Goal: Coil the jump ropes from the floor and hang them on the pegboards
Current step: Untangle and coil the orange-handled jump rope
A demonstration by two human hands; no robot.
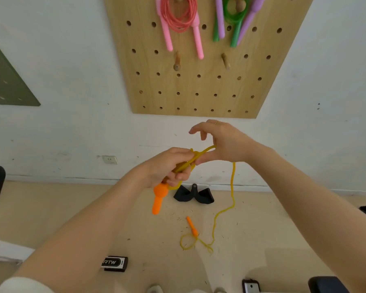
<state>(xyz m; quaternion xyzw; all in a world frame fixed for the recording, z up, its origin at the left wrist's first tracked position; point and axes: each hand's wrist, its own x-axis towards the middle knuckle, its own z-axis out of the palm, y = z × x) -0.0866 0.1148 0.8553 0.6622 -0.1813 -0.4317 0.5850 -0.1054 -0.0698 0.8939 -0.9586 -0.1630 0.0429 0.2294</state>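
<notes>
My left hand (pixel 169 168) grips a bundle of yellow cord loops, and an orange handle (pixel 159 197) hangs just below that fist. My right hand (pixel 222 142) pinches the yellow rope (pixel 232 187) beside the left hand, its other fingers spread loosely. From there the cord drops to the floor and ends at the second orange handle (pixel 191 227), which lies amid a small tangle. On the wall ahead hangs a wooden pegboard (pixel 199 85) with two free pegs, a left peg (pixel 177 61) and a right peg (pixel 225 60).
A coiled pink rope (pixel 179 20) and a green and purple rope bundle (pixel 234 15) hang on the upper pegs. A black strap piece (pixel 193 194) lies by the wall. A grey board (pixel 6 81) is on the left wall. A small black labelled box (pixel 114 263) lies on the floor.
</notes>
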